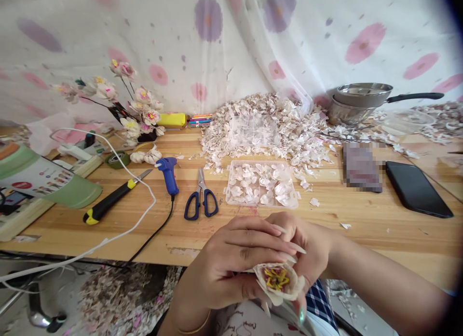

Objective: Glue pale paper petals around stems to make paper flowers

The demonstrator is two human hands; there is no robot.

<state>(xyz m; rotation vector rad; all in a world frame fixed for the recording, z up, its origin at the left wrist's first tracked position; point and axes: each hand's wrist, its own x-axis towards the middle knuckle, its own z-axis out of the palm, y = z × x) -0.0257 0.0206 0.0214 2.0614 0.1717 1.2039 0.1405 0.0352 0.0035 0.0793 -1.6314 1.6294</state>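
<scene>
Close to my body, in front of the table edge, a handmade flower (279,282) with cream petals and a yellow and dark red centre faces up toward me. My left hand (240,259) curls over it, thumb below and long-nailed fingers above, gripping the petals. From the other side my right hand (307,244) is closed around the flower as well; its fingers are partly covered by the left ones. Any stem is hidden. Just beyond the hands lies a clear compartment box (261,184) with white petal pieces sorted in it.
Navy scissors (201,201), a blue glue gun (168,174) and a yellow-black utility knife (108,201) lie left of the box. Behind it spreads a heap of white flakes (300,133). A phone (417,189) and steel pans (352,104) are at right; finished flowers (142,104) stand back left.
</scene>
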